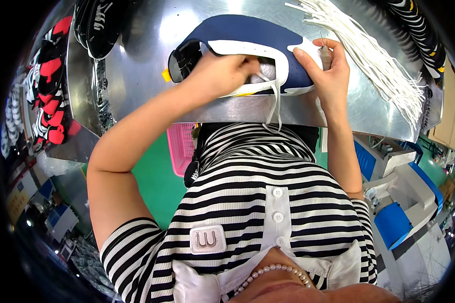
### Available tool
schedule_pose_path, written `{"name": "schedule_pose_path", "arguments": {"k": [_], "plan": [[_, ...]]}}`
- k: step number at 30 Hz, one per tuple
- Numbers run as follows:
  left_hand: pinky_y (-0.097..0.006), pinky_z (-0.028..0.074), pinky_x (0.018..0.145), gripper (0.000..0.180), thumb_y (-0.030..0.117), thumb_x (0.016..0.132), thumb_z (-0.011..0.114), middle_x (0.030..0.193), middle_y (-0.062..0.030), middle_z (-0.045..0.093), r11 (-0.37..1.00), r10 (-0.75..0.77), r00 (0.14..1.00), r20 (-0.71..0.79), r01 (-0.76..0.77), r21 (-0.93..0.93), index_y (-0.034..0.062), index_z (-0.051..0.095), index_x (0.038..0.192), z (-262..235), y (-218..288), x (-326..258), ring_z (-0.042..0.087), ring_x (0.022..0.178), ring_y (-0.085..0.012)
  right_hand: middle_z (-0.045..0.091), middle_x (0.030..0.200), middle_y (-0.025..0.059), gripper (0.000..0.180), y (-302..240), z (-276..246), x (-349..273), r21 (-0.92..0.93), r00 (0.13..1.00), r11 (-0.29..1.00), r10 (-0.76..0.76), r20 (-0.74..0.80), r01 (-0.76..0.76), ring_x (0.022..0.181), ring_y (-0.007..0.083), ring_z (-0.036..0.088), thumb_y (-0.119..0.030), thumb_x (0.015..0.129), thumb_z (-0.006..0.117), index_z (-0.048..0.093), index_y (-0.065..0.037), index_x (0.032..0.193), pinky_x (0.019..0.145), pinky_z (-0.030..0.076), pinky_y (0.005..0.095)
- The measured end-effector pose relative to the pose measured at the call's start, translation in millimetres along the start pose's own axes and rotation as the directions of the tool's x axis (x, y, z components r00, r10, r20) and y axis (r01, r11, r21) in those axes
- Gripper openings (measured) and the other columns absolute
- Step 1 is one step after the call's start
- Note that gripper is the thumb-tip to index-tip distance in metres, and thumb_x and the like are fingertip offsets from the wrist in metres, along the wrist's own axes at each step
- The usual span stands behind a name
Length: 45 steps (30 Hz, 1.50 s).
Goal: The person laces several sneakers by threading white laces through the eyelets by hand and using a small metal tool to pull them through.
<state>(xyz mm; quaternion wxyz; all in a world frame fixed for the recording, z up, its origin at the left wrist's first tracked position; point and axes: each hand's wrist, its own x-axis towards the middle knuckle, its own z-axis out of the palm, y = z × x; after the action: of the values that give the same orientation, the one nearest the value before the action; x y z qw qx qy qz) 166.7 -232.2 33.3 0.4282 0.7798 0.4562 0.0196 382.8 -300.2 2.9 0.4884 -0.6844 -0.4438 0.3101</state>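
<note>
A navy and white shoe (253,29) lies on its side on the metal table in front of me, its heel with a dark collar to the left and its toe to the right. My left hand (225,71) is at the opening, fingers closed and partly blurred, pinching a white shoelace (276,103) whose ends hang over the near table edge. Pale grey material (266,68) shows inside the opening. My right hand (332,73) steadies the toe with its thumb. Its curled fingers hold a thin metal-pointed tool (325,59) with a brown wrapped handle.
Many loose white laces (361,55) spread across the right of the metal table (151,55). Black shoes (100,25) stand at the back left, and striped dark shoes (424,38) at the far right. Red, black and white shoes (50,96) line the left. A pink basket (179,149) sits below the table.
</note>
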Motion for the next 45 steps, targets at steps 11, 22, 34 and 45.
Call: {"name": "schedule_pose_path", "arguments": {"k": [11, 22, 34, 45], "plan": [[-0.034, 0.052, 0.074, 0.015, 0.015, 0.083, 0.068, 0.083, -0.0142, 0.070, 0.986, 0.077, 0.988, -0.135, -0.096, -0.138, 0.0016, 0.070, 0.091, 0, 8, -1, 0.068, 0.078, -0.0266, 0.068, 0.087, 0.0124, 0.050, -12, -6, 5, 0.205, 0.991, 0.974, 0.075, 0.112, -0.097, 0.075, 0.0146, 0.066, -0.026, 0.074, 0.085, 0.057, 0.002, 0.105, 0.066, 0.054, 0.0252], [-0.034, 0.052, 0.077, 0.010, 0.008, 0.093, 0.062, 0.093, -0.0134, 0.066, 0.779, 0.455, 0.624, -0.635, 0.067, 0.624, 0.0002, 0.064, 0.100, -133, -96, -63, 0.065, 0.084, -0.0253, 0.069, 0.083, 0.0139, 0.046, 4, -58, 9, 0.107, 0.994, 0.992, 0.050, 0.095, -0.060, 0.065, 0.0170, 0.069, -0.028, 0.076, 0.083, 0.058, 0.001, 0.103, 0.054, 0.056, 0.0253], [-0.028, 0.049, 0.077, 0.002, -0.004, 0.088, 0.059, 0.109, -0.0127, 0.068, 0.688, 0.725, 0.677, -0.128, -0.719, 0.095, -0.0018, 0.060, 0.087, -67, 73, -33, 0.061, 0.086, -0.0188, 0.068, 0.078, 0.0091, 0.041, 7, -47, 19, -0.552, 0.945, 0.785, -0.328, 0.016, 0.282, 0.069, 0.0179, 0.063, -0.041, 0.081, 0.075, 0.069, -0.005, 0.100, 0.063, 0.049, 0.0299], [-0.032, 0.051, 0.077, 0.012, 0.000, 0.082, 0.069, 0.106, -0.0098, 0.068, 0.742, 0.670, 0.681, -0.295, -0.606, 0.287, 0.0018, 0.064, 0.094, -21, 75, 12, 0.064, 0.092, -0.0231, 0.062, 0.083, -0.0043, 0.014, -34, -19, -9, 0.436, 0.932, 0.887, -0.016, 0.363, -0.154, 0.073, 0.0026, 0.055, -0.010, 0.089, 0.070, 0.067, -0.004, 0.101, 0.064, 0.044, 0.0185]]}}
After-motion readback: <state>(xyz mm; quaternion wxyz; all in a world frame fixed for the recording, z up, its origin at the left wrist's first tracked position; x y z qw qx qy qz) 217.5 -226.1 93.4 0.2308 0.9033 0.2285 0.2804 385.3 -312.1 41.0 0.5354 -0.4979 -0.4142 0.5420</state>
